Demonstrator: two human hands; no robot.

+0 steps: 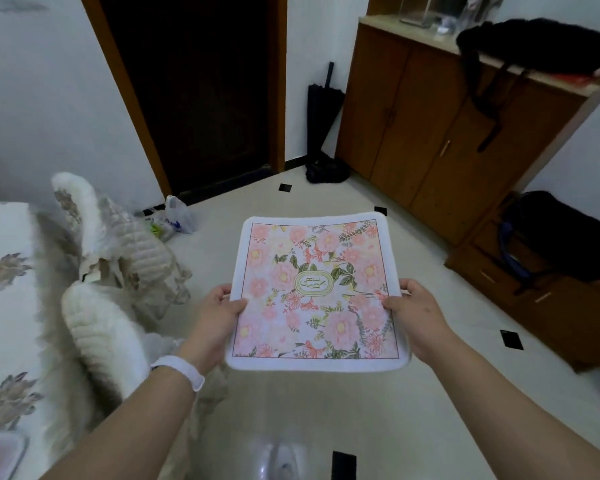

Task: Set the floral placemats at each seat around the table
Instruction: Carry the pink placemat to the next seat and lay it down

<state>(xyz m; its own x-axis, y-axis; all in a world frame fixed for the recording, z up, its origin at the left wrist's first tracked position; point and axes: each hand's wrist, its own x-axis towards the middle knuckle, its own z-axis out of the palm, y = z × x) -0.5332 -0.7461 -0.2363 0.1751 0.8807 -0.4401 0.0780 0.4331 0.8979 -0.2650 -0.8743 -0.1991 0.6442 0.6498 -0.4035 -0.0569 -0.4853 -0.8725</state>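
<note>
A person's left hand (pixel 219 315) & right hand (pixel 417 315) each pinch a side edge of a floral placemat (pixel 314 292), held flat over the tiled floor (pixel 326 403), w/ the cloth-covered surface (pixel 4 299) at left; best kept level & squared to a seat edge when laid.

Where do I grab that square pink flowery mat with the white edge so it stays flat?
Take the square pink floral cloth placemat by its two opposite side edges, one hand from each side, thumb on top, fingers underneath. It is wide and thin, so a single grip would probably let it droop. The left hand and right hand hold it so, nearly flat.
</note>
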